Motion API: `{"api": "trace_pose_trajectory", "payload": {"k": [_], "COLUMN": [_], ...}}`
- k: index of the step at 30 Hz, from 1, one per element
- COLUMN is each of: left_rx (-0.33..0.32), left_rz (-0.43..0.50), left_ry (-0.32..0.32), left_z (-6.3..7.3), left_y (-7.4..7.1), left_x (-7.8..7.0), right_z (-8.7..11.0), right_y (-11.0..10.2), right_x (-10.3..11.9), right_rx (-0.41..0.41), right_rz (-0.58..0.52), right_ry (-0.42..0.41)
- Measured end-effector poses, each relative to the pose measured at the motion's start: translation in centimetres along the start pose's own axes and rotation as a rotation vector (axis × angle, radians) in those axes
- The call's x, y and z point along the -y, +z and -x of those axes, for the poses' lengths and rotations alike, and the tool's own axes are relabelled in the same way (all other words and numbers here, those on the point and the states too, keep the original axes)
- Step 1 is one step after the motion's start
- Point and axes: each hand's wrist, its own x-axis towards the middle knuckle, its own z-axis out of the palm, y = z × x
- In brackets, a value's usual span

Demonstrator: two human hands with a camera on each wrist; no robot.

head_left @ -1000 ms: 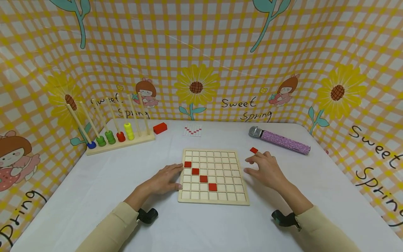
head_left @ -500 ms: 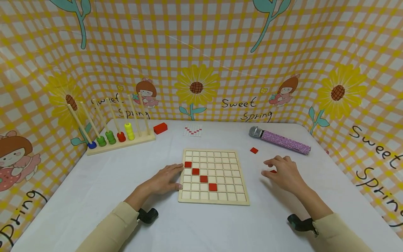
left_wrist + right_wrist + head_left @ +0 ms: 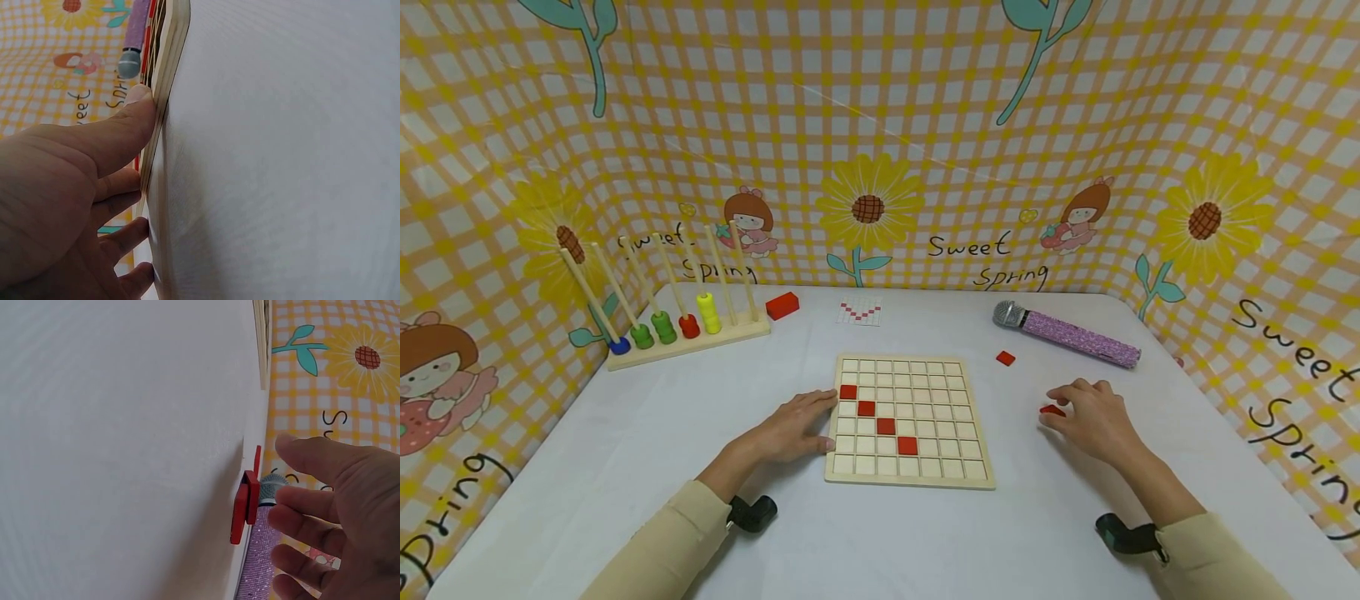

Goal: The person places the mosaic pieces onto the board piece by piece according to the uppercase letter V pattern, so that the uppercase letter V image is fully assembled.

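My left hand rests at the left edge of a wooden grid board, its thumb and fingertips against the side. Several red square tiles lie in the board's cells, stepping down from upper left; one is the lowest red tile. To the right of the board, my right hand hovers over loose red tiles, partly hidden by it. The right wrist view shows two of these tiles leaning together, with thumb and fingers spread apart beside them. Another red tile lies farther back.
A small pattern card with red squares lies behind the board. A bead abacus and a red block stand back left. A glittery purple microphone lies back right. Patterned cloth walls the table.
My right hand has moved right, away from the board's edge, to the loose red tiles, uncovering the tile farther back. The left hand and the board have stayed put.
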Motion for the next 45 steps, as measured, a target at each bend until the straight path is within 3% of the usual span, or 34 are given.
{"api": "trace_pose_trajectory", "payload": {"k": [15,21,45], "left_rx": [-0.004,0.005,0.004], "left_rz": [-0.012,-0.004,0.002], "left_ry": [0.024,0.001,0.01], "left_z": [0.0,0.0,0.1], "left_y": [0.0,0.0,-0.2], "left_x": [0.0,0.0,-0.2], "right_z": [0.2,0.2,-0.2], "right_y": [0.4,0.7,0.9], "right_x": [-1.2,-1.7,-2.3], "right_rx": [0.057,0.056,0.03], "right_rz": [0.007,0.014,0.008], "right_ry": [0.06,0.075,0.092]}}
